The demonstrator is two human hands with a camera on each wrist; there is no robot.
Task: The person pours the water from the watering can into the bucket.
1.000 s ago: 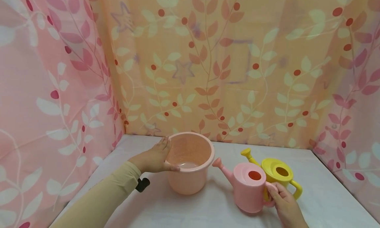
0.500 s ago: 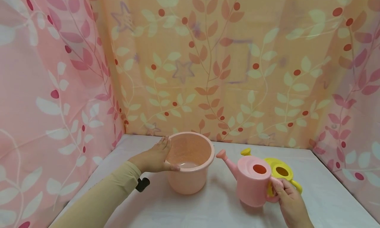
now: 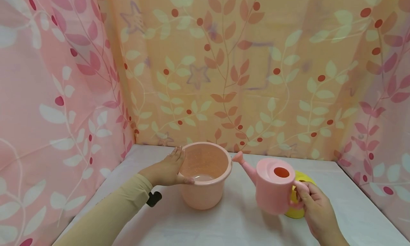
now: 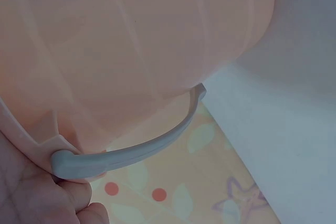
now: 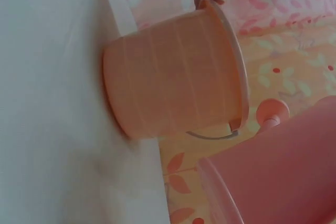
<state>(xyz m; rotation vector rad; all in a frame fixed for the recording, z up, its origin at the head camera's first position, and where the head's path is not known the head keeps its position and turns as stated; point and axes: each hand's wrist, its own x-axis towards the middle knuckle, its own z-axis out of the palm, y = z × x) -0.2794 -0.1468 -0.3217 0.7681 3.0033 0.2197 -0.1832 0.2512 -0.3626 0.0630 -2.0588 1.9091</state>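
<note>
Pink watering can (image 3: pixel 272 190) first: its handle (image 3: pixel 302 186) sits in the grip of the right hand (image 3: pixel 318 205), fingers and thumb wrapped round it. The left hand (image 3: pixel 164 170) is spread wide, thumb and fingers apart, against the rim (image 3: pixel 228 172) of a peach bucket (image 3: pixel 202 194). Of the 2 hands, only the right has moved over the last 1 second: the can has risen, and its rose (image 3: pixel 237 157) now stands about level with the rim instead of below it. I judge that the right hand does the carrying while the left steadies the bucket.

The can hangs between the 2 hands, just left of the right one, raised off the counter (image 3: pixel 179 228) to judge by its shadow. Its body looks close to upright, long axis near vertical; the spout (image 3: pixel 249 172) points away from the right hand, leftward and up, toward the bucket. The right wrist view shows a narrow gap between rose and rim.

The bucket stands upright beside the left hand, mouth upward, a grey bail (image 4: pixel 131 153) hanging from a pivot near the left palm. Behind the right hand, a yellow watering can (image 3: pixel 294 213) is now mostly hidden. Beyond both hands rises patterned cloth (image 3: pixel 205 78).
</note>
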